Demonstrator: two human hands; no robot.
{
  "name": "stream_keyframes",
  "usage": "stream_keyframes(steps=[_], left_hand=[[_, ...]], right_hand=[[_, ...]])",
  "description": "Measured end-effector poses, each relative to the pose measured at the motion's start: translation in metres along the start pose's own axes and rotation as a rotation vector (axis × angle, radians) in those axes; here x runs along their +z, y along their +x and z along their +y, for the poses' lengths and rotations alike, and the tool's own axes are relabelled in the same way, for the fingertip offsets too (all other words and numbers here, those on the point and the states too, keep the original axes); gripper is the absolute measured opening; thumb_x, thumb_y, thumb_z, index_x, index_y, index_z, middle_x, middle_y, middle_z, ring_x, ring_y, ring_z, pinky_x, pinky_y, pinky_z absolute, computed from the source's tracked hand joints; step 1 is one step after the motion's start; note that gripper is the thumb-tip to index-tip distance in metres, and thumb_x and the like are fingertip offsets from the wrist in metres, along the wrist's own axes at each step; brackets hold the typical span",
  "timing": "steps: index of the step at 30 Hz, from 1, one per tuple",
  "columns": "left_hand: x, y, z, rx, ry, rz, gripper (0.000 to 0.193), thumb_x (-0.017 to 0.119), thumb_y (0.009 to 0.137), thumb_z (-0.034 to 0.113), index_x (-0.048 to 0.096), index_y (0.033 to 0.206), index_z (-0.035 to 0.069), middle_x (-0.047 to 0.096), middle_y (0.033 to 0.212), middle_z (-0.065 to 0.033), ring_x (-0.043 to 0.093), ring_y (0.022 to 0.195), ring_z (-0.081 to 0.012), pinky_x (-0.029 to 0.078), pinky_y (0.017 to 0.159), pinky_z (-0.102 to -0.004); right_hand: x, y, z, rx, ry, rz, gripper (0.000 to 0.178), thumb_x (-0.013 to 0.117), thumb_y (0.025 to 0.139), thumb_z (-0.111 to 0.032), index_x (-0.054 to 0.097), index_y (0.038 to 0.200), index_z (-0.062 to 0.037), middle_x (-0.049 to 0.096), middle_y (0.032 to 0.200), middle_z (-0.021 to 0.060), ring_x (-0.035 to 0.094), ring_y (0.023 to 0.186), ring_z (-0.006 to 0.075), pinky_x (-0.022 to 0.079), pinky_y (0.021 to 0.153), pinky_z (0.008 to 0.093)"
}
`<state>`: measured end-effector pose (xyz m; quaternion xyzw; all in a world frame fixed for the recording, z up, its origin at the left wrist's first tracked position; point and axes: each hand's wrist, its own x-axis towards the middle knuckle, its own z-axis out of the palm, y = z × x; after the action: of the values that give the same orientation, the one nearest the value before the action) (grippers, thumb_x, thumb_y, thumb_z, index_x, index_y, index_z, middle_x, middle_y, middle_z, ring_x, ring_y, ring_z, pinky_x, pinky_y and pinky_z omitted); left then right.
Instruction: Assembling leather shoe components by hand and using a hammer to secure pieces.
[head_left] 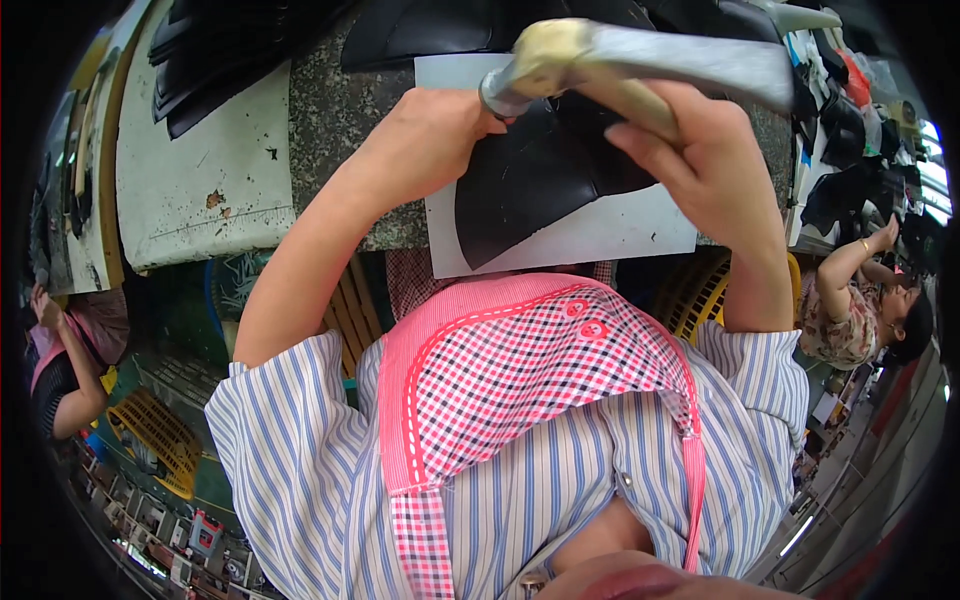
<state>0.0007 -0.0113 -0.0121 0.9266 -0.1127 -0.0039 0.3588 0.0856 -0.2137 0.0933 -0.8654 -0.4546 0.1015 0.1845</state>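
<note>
My right hand (700, 150) is wrapped round the wooden handle of a hammer (680, 60). The hammer's metal head is smeared by motion and hangs over the work, its round face close to my left fingers. A black leather-like piece (530, 190) with a curved edge lies under both hands on a white board (620, 240). At its upper left corner my left hand (435, 125) is closed, knuckles up, fingers curled down. Its fingertips are partly hidden behind the hammer head, so what they pinch does not show.
The board lies on a speckled grey worktop (340, 130). Stacks of black pieces (215, 60) sit at the far left beside a pale panel (200, 180). Yellow baskets (155, 440) stand low on both sides. One person (850, 290) is at the right, another (75, 350) at the left.
</note>
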Motion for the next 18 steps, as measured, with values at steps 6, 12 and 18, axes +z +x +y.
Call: stream_keyframes(steps=[6,12,18], left_hand=[[-0.019,0.023,-0.027,-0.144,-0.313,0.596,0.012,0.049,0.083,0.014,0.052,0.084,0.002,0.060,0.073,-0.0105,0.060,0.070,-0.0208,0.045,0.060,-0.0290],[-0.035,0.042,-0.075,-0.117,0.268,0.584,0.013,0.056,0.079,0.015,0.058,0.079,0.002,0.058,0.072,-0.0097,0.057,0.067,-0.0207,0.044,0.062,-0.0306],[-0.084,0.031,-0.003,0.037,-0.340,0.875,0.009,0.061,0.078,0.007,0.061,0.085,0.004,0.061,0.076,0.0001,0.055,0.068,-0.0061,0.041,0.064,-0.0152]], right_hand=[[0.024,-0.014,0.063,0.043,0.128,0.403,0.030,0.068,0.067,-0.025,0.059,0.089,-0.0058,0.056,0.059,0.0127,0.055,0.053,0.0262,0.043,0.052,0.0327],[0.016,-0.033,0.079,0.114,0.325,0.436,0.023,0.073,0.062,-0.007,0.055,0.078,-0.0027,0.053,0.066,0.0055,0.048,0.059,0.0130,0.040,0.055,0.0247],[-0.055,-0.017,0.181,0.480,-0.306,0.708,0.027,0.068,0.068,-0.028,0.056,0.076,-0.0052,0.054,0.063,0.0080,0.054,0.061,0.0183,0.042,0.059,0.0285]])
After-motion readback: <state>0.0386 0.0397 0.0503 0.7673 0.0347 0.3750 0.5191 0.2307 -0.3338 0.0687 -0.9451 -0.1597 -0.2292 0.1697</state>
